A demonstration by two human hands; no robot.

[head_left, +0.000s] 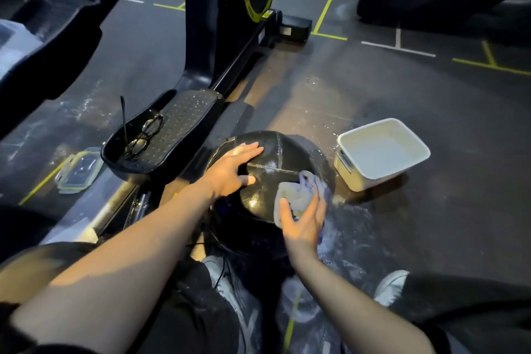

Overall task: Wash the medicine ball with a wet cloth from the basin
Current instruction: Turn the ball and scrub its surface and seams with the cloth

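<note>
- Right hand (303, 220) gripped the bunched wet cloth (298, 195), thumb curled over its near edge, fingers wrapped round the far side; cloth pressed against the ball's right upper flank.
- Left hand (232, 169) lay flat on the medicine ball (267, 169), fingers straight and spread, thumb out; held nothing, just steadied the ball.
- Medicine ball was black, seamed, sat on the floor between the person's feet, just beside the exercise machine's pedal (169, 135). Wet sheen on the top panels near the seam cross.
- Step in hand, as judged: wiping stage, cloth already on the ball, top looked partly done; lower and far sides could not be checked.
- Next move likely called for sweeping the cloth across the dry panels while the left hand kept the ball from rolling, then turning it to reach the underside; re-dip in the basin if the cloth ran dry.
- Basin (382, 152), white rectangular tub, stood to the right of the ball, near but apart from it; contents looked pale, water level hard to tell.
- Floor (431, 224) was dark gym matting with yellow and white tape lines, splashed wet around the ball and basin — slip risk.
- Eyeglasses (143, 135) rested on the pedal; a clear container lid (79, 169) lay on the floor left of it.
- Exercise machine frame (230, 37) rose behind; room dim, more dark equipment at upper right.
</note>
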